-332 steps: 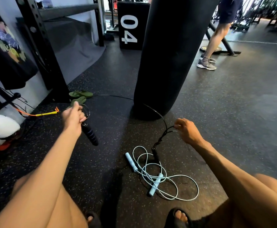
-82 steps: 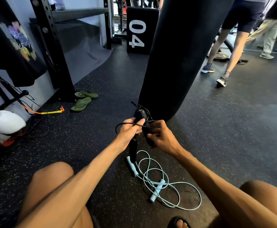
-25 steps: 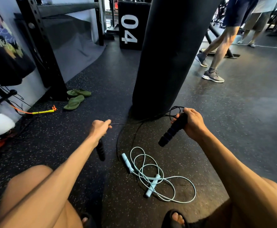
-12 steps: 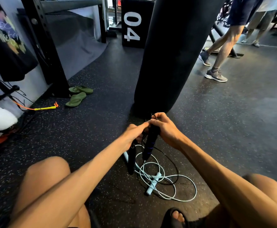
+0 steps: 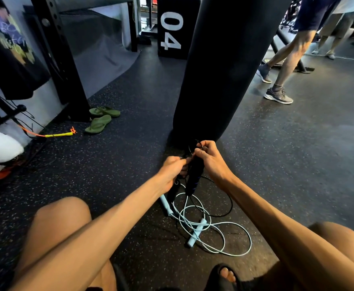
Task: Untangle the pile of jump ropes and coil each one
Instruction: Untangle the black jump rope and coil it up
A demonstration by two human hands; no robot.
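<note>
Speckled rubber floor (image 5: 298,164) of a gym runs under a seated person, close to a hanging punching bag (image 5: 224,70). The right hand (image 5: 210,162) is curled round the top of one black handle (image 5: 194,179) and some gathered turns of cord. The left hand (image 5: 172,171), touching it, pinches the cord beside it, and the second black handle (image 5: 175,191) hangs below. Slack from the black rope (image 5: 230,206) drops to the floor and crosses the light blue rope (image 5: 224,244), which lies loose and uncoiled between the legs. Hauling that slack up fast would likely snag the blue loops and tangle them again, and easing the right grip could let the gathered turns spring open. Two ropes are in play, each with two handles. A yellow handle (image 5: 56,135) on an orange cord by the wall may be a third. Two green flip-flops (image 5: 100,119) lie beyond.
</note>
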